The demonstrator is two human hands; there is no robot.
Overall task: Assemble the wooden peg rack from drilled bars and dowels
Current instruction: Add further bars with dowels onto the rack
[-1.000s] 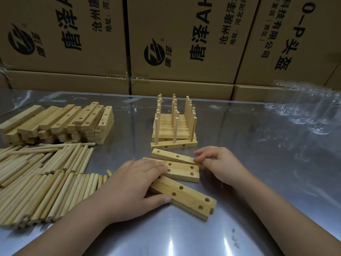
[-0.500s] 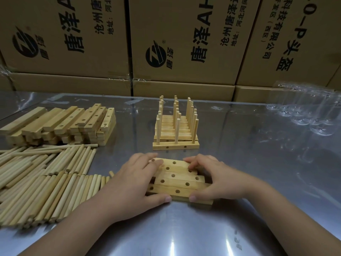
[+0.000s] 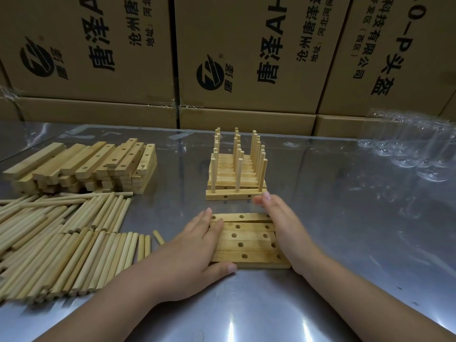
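Drilled bars [image 3: 249,243] lie row-packed between left hand [image 3: 193,251] and right hand [image 3: 283,230] — both flat, fingers straight.

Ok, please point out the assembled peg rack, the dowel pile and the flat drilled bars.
assembled peg rack [image 3: 235,196]: head view, front base bar.
dowel pile [image 3: 61,248]: head view, middle of pile.
flat drilled bars [image 3: 249,236]: head view, middle bar's top face.

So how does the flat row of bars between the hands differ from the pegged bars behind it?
The flat row of bars has empty holes; the pegged bars carry upright dowels. The flat row lies in one low layer, the pegged bars stand tall. The left hand and right hand rest against the flat row's ends; neither grips the pegged bars. Both are pale drilled wood on the metal table.
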